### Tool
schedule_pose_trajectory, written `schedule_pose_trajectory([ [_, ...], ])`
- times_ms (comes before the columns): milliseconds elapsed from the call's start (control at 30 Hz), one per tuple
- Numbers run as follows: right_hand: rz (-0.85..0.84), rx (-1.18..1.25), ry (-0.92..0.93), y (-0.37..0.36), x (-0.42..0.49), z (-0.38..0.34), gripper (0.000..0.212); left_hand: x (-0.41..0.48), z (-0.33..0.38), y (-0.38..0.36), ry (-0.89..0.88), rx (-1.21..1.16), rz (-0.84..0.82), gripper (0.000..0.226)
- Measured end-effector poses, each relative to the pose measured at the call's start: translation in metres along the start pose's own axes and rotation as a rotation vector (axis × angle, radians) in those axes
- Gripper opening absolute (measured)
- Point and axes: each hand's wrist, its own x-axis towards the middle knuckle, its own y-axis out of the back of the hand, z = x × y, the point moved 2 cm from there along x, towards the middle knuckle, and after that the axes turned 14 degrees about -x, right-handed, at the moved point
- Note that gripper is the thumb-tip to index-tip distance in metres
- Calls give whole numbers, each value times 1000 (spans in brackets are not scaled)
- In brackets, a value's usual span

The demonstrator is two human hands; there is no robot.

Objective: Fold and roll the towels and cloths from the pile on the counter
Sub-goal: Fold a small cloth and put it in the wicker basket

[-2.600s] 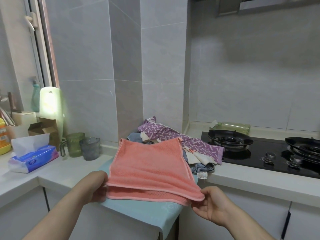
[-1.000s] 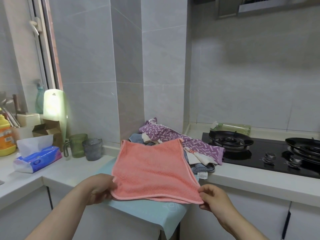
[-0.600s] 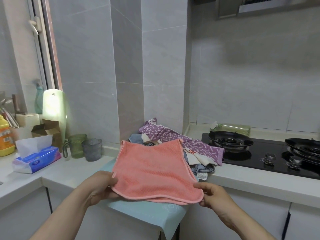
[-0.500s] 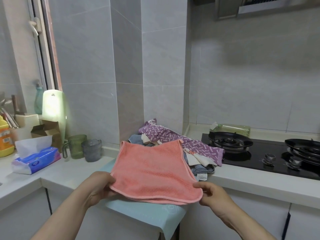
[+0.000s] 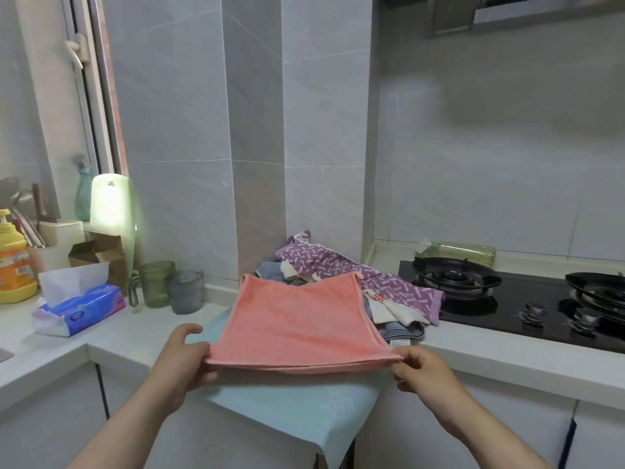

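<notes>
Head view, left hand (image 5: 184,358) and right hand (image 5: 419,368) pinching pink towel's (image 5: 301,319) near corners

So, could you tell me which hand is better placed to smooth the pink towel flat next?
Probably left: the left hand shows spread fingers at its corner, while the right hand pinches the pink towel shut.

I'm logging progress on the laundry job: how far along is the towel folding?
Early. Done: the pink towel is doubled over, two layers showing at its near edge. In hand: the left hand and right hand pinch its near corners above the light blue cloth. Left: rolling it, plus the pile behind, unfolded. No finished rolls are visible.
</notes>
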Motion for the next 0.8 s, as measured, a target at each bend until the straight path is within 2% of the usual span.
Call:
schedule_pose_trajectory([
  [167, 16, 0, -6, 1, 0, -1, 17, -5, 0, 7, -25, -132, -174, 34],
  [267, 19, -5, 15, 4, 2, -6, 17, -8, 3, 10, -158, 51, -219, 32],
  [333, 26, -14, 37, 6, 4, -12, 17, -10, 9, 10, -287, 195, -174, 29],
  [533, 125, -90, 141, 18, 17, -57, 15, -2, 42, 12, -564, 327, -1, 12],
  [700, 201, -63, 243, 33, 37, -119, 12, 5, 92, 4, -653, 163, 34, 20],
  [800, 249, -16, 276, 47, 48, -163, 12, 9, 132, -1, -692, 152, 77, 20],
])
